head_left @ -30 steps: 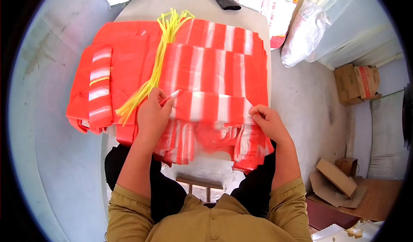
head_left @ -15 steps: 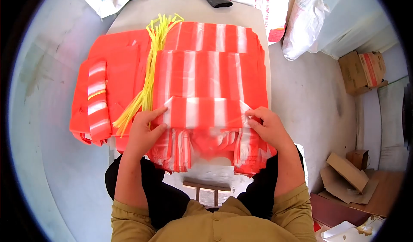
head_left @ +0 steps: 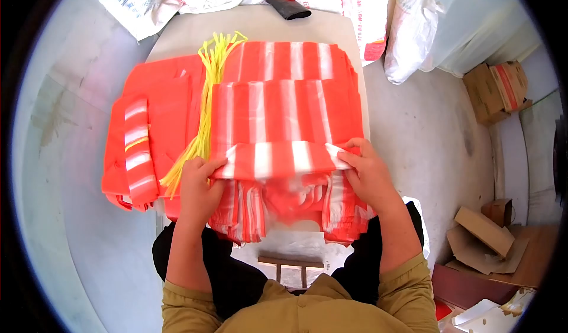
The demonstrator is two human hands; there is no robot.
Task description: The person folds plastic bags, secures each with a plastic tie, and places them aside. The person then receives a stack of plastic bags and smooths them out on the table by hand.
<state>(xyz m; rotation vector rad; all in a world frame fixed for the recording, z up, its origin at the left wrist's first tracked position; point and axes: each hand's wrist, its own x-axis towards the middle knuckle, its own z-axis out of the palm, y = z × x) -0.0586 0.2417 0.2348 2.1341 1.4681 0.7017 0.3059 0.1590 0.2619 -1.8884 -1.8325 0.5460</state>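
Note:
A stack of red and white striped plastic bags lies in front of me, its near edge folded up into a band. My left hand pinches the band's left end, and my right hand pinches its right end. Yellow strips lie in a bunch along the stack's left side. Further left, a rolled striped bundle with a yellow tie rests on plain red bags. Gathered striped bag edges hang below the band.
The table reaches back to white printed sacks. A black and red item lies at its far edge. A white sack stands at the back right. Cardboard boxes and opened cardboard are on the right.
My left hand has gone from the left corner with a small rolled end to gripping the band's left end. The band looks narrower and slightly curved. The camera view has shifted a little.

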